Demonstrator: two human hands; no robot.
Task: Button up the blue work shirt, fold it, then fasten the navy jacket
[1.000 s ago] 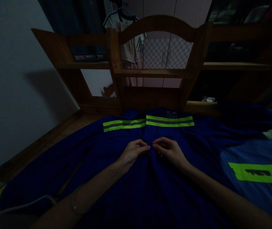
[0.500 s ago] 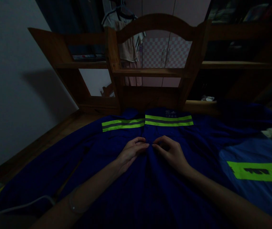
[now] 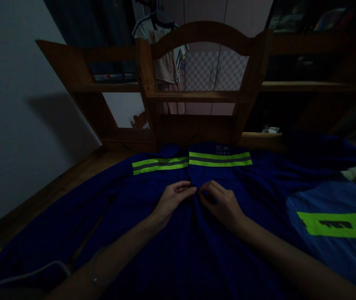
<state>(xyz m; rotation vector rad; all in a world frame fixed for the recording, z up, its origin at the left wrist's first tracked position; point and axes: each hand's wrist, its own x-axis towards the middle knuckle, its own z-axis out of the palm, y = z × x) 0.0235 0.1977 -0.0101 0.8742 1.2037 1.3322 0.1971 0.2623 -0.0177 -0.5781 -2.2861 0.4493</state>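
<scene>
A dark blue work jacket (image 3: pixel 153 191) lies spread out, front side up, with yellow-green reflective strips (image 3: pixel 220 158) across its chest. At its centre front, below the strips, my left hand (image 3: pixel 175 199) pinches the fabric edge between thumb and fingers. Just to the right, my right hand (image 3: pixel 220 203) is closed on the same front edge, thumb and forefinger together. The two sets of fingertips almost meet. Whatever small part of the placket lies between them is too dark to make out.
Behind the jacket stands a wooden shelf unit (image 3: pixel 193 96) with an arched top. A lighter blue garment (image 3: pixel 321 200) with a lettered yellow-green strip lies at right. A white cable (image 3: pixel 37 273) runs along the lower left. Clothes (image 3: pixel 167 62) hang beyond the shelf.
My right hand's fingers have curled in slightly more at the jacket's front edge. My left hand stays nearly in place. The whole view has shifted a little.
</scene>
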